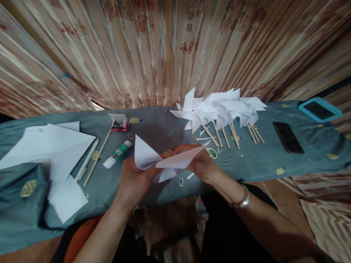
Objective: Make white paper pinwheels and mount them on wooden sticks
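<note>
A white paper pinwheel with curled blades is held between both hands, above the front of the cloth-covered table. My left hand grips its left side, the thumb pressed at the middle of the paper. On the other side my right hand is closed on the right blade, its fingers partly behind the paper. Just beyond my right hand lie scissors with a light green handle. A glue stick rests left of my left hand. Behind it stands an open red box of small metal pins.
Several finished pinwheels on wooden sticks lie at the back right. A loose stick, a white pen and white paper sheets are on the left. A dark phone and a blue-framed device lie far right. Paper scraps are scattered mid-table.
</note>
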